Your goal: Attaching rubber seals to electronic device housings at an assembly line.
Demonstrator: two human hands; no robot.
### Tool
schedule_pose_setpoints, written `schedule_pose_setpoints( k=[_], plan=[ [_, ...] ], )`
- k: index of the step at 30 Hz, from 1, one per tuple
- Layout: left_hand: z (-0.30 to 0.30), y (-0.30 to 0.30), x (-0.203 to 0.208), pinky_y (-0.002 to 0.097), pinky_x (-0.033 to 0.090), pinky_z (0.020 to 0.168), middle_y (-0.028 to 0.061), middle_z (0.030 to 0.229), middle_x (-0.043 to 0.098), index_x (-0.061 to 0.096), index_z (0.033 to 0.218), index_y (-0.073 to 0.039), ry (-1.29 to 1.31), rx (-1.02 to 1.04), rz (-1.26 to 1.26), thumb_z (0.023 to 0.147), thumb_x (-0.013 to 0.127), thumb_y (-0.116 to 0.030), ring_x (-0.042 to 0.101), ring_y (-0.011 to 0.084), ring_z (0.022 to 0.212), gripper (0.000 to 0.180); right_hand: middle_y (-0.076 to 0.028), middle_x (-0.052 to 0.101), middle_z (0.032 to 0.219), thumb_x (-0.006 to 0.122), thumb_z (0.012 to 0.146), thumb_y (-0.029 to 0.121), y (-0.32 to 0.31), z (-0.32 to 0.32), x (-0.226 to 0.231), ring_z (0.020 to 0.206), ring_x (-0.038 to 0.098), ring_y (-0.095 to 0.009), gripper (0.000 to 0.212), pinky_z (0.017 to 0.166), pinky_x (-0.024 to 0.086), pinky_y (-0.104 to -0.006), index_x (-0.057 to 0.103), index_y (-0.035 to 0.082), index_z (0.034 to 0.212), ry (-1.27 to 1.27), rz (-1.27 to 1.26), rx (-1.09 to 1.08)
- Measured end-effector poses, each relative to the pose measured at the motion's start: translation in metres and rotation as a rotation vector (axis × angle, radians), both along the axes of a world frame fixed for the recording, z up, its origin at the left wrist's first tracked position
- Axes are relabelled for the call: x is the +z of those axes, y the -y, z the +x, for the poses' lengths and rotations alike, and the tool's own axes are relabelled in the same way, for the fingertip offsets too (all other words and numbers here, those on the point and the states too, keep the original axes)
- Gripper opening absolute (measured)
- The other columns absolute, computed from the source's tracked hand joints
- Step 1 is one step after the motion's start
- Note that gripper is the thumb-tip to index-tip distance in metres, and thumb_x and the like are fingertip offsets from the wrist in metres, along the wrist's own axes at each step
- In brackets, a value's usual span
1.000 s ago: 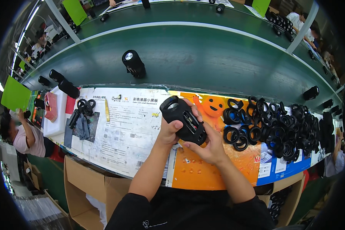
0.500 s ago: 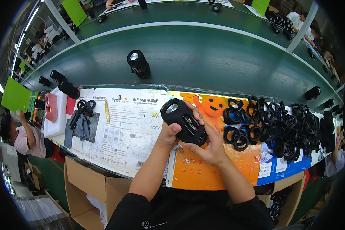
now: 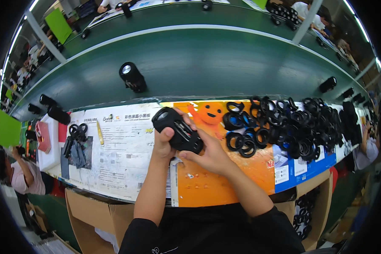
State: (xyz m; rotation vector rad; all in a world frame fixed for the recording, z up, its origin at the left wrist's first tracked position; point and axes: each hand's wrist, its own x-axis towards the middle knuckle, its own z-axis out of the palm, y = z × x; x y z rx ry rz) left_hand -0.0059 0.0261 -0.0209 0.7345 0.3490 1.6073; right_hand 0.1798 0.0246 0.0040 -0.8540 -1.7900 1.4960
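Over the table, both my hands grip a black cylindrical portable speaker [image 3: 183, 134], tilted with its upper end to the left. My left hand [image 3: 162, 146] wraps its left end, thumb on top. Around the right end closes my right hand [image 3: 211, 151], fingers behind and thumb along the near side. A long recessed panel on the speaker's side faces up between the hands. To the right lies a large heap of black rings [image 3: 279, 133], a few of them loose at its left edge.
Beyond the table runs a green conveyor [image 3: 199, 63] with another upright speaker [image 3: 132, 78]. At left are a yellow pen-like tool [image 3: 100, 133], black rings on grey cloth [image 3: 78, 154] and a white foam tray [image 3: 51, 156]. Cardboard boxes [image 3: 89, 207] stand below the table edge; co-workers sit on both sides.
The whole view has shifted, so the table and hands sit further left in the picture. The speaker has turned slightly between my hands, both still gripping it.
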Motion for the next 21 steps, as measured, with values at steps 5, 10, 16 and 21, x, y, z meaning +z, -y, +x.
schedule_pose_setpoints(
  k=[5,10,16,21],
  plan=[
    [-0.009,0.001,-0.012,0.0439,0.063,0.097,0.0110,0.111,0.068,0.061,0.133,-0.008,-0.068,0.048,-0.132,0.089,0.088,-0.047,0.072,0.0298,0.109,0.065,-0.014,0.079,0.124,0.088,0.096,0.030,-0.027,0.029,0.018,0.103,0.076,-0.026,0.036,0.092,0.059,-0.0365,0.080,0.004,0.120,0.210,0.500,-0.194],
    [-0.005,0.004,0.005,0.0438,0.066,0.094,0.0169,0.116,0.075,0.059,0.140,-0.007,-0.355,0.059,-0.106,0.086,0.094,-0.031,0.077,0.0304,0.106,0.069,-0.015,0.070,0.111,0.079,0.100,0.031,-0.101,0.082,0.035,0.112,0.062,-0.035,0.030,0.098,0.049,-0.0480,0.083,0.002,0.104,0.919,0.822,-0.739],
    [-0.002,0.012,0.028,0.0439,0.060,0.108,0.0148,0.130,0.074,0.051,0.146,-0.005,-0.618,0.104,-0.187,0.087,0.092,-0.020,0.074,0.0276,0.120,0.073,-0.016,0.068,0.120,0.081,0.097,0.034,-0.127,0.077,0.023,0.118,0.060,-0.035,0.034,0.104,0.048,-0.0474,0.084,0.001,0.105,1.331,0.708,-0.560],
    [-0.029,0.004,0.018,0.0359,0.056,0.112,0.0095,0.133,0.072,0.058,0.153,-0.002,-0.615,0.029,-0.224,0.097,0.086,-0.031,0.071,0.0214,0.122,0.069,-0.020,0.074,0.101,0.075,0.105,0.025,-0.114,0.048,0.022,0.094,0.074,-0.044,0.027,0.080,0.059,-0.0537,0.063,0.002,0.113,0.694,0.612,-0.501]
  ],
)
